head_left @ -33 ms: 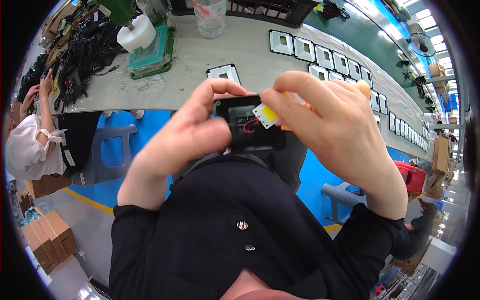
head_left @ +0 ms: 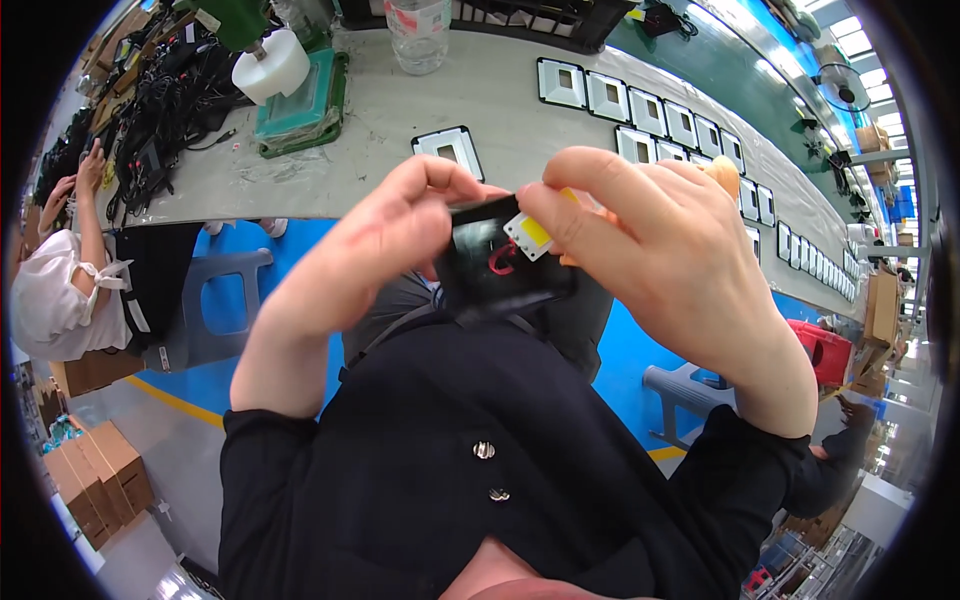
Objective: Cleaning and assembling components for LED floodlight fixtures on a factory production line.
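Over my lap, my left hand [head_left: 385, 240] grips the left edge of a shallow black lamp housing [head_left: 505, 285], which is tilted and a little blurred. Red wire [head_left: 500, 258] curls inside it. A small white LED chip board with a yellow face [head_left: 535, 232] is pinched between the thumb and fingers of my right hand [head_left: 660, 230], above the housing's right part. Orange-yellow covering [head_left: 727, 176] shows on a finger of that hand. Just beyond my left hand, a white lamp frame with a black rim [head_left: 450, 147] lies on the table.
Rows of similar lamp frames [head_left: 608, 97] run along the table's right side. Farther back stand a plastic bottle [head_left: 419, 38] and a black crate [head_left: 540, 22]. A green press [head_left: 245, 30] and tangled black cables [head_left: 165, 125] occupy the left. Another person [head_left: 70, 290] works there.
My left hand has shifted slightly, its thumb drawing back from the housing's face. The housing has tilted, its near side lower. My right hand still pinches the chip board, almost unmoved.
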Available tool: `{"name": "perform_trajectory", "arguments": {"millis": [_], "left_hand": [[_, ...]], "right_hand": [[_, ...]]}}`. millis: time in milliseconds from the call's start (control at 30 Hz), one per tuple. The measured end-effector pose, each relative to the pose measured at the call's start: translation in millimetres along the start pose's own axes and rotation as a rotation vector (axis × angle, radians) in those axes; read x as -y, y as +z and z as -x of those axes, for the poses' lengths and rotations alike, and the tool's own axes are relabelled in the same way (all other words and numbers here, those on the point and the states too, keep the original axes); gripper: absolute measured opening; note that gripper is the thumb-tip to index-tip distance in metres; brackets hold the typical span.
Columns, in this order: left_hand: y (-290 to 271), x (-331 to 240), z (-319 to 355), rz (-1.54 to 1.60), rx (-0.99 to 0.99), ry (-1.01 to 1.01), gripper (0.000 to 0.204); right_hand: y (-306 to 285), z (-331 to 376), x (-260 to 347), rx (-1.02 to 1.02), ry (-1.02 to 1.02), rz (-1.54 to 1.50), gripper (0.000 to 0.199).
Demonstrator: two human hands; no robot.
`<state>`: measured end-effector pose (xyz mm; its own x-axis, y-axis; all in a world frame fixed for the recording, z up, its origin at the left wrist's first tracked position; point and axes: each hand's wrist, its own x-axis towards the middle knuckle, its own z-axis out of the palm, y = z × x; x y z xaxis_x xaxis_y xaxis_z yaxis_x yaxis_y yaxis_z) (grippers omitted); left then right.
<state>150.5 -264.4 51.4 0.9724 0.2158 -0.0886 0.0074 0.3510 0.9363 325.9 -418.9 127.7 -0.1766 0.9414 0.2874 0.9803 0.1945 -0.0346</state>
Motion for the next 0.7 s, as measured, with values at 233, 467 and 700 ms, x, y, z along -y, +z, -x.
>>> {"name": "perform_trajectory", "arguments": {"millis": [233,467,700], "left_hand": [[-3.6,-3.1,-42.5,0.29,0.417,-0.409,0.051],[24.2,-3.0,-24.9,0.353,0.09,0.009,0.058],[39.9,0.1,-19.1,-0.014,-0.1,0.347,0.044]], "right_hand": [[-6.0,7.1,3.7,-0.043,-0.064,0.133,0.036],[-16.6,24.9,12.6,-0.063,0.219,0.059,0.037],[-8.2,25.7,20.0,-0.211,0.254,-0.164,0.034]]}}
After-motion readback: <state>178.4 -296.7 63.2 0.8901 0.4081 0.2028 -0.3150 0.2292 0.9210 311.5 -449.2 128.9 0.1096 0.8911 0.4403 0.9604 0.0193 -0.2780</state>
